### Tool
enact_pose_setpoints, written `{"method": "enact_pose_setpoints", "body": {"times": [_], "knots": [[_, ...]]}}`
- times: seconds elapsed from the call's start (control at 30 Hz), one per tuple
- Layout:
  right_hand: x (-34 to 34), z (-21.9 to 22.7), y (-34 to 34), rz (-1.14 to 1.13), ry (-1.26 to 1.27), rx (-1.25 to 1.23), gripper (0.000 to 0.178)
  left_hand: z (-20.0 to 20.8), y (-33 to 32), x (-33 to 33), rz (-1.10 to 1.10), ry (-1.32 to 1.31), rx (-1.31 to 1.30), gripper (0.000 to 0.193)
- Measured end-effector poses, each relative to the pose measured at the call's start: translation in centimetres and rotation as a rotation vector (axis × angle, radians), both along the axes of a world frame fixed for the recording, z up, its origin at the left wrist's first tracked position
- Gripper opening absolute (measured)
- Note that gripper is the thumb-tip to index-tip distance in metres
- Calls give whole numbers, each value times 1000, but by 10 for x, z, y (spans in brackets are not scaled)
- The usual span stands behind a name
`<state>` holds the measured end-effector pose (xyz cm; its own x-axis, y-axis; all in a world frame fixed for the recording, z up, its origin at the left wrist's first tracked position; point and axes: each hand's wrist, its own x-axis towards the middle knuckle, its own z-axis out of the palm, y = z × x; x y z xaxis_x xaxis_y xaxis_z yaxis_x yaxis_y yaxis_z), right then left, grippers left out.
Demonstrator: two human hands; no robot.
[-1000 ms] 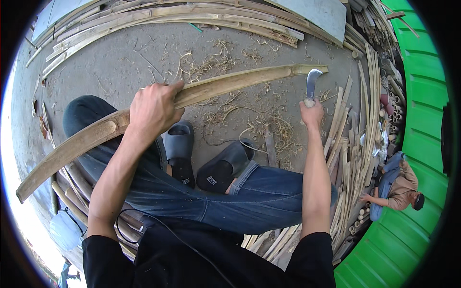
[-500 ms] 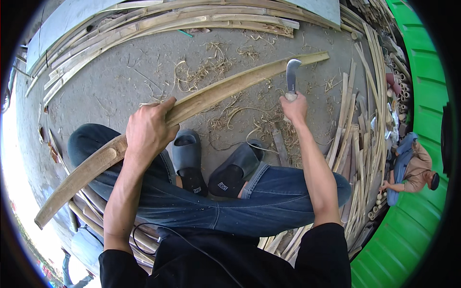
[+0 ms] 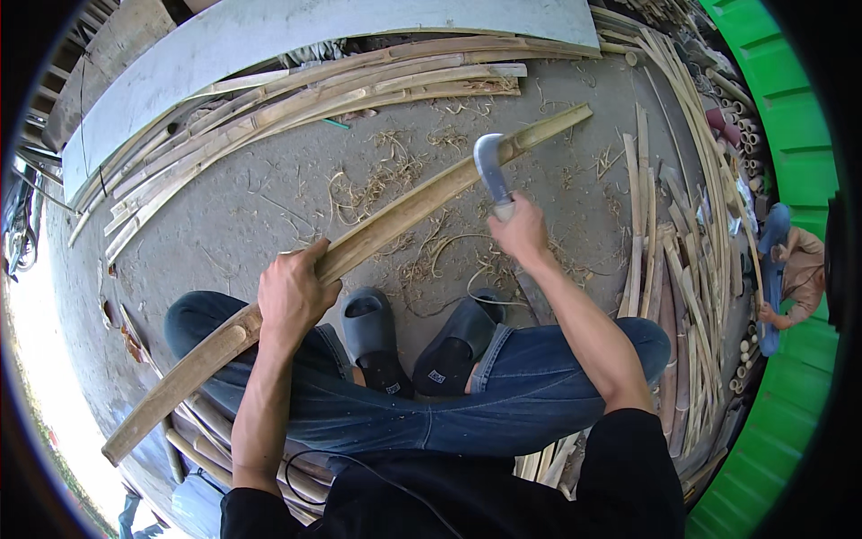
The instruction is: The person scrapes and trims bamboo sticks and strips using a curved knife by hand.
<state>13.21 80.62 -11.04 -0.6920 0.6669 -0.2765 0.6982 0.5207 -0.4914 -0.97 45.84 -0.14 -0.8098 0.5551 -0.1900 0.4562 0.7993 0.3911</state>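
Observation:
My left hand [image 3: 294, 292] grips a long split bamboo strip [image 3: 395, 225] near its middle. The strip slants from the lower left, across my left thigh, up to the far right, its hollow inner face turned up beyond my hand. In my right hand [image 3: 522, 232] is a billhook [image 3: 489, 166], closed round its pale handle. The curved blade points away from me, its hooked tip turned right. It overlaps the strip's far part in view; whether it touches I cannot tell.
Thin shavings [image 3: 382, 180] litter the concrete floor. Split bamboo poles [image 3: 359, 81] lie at the back beside a pale sheet [image 3: 269, 40]. More strips [image 3: 687, 296] are heaped at right. A person [image 3: 795, 269] sits by a green corrugated wall [image 3: 799, 135].
My right hand has brought the billhook leftward and nearer, bringing the blade over the strip. My left hand keeps its grip on the strip. The whole view has shifted slightly.

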Motion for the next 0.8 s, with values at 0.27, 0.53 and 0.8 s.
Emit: {"method": "enact_pose_setpoints", "body": {"times": [0.27, 0.53, 0.8], "knots": [[-8, 17, 30, -102, -9, -87, 35, 8, 0, 0, 6, 42, 15, 56], [23, -5, 39, -138, -120, 62, 53, 7, -2, 6, 30, 46, -7, 55], [23, -36, 80, -184, -30, 21, 61, 10, 24, -1, 29, 71, 6, 56]]}}
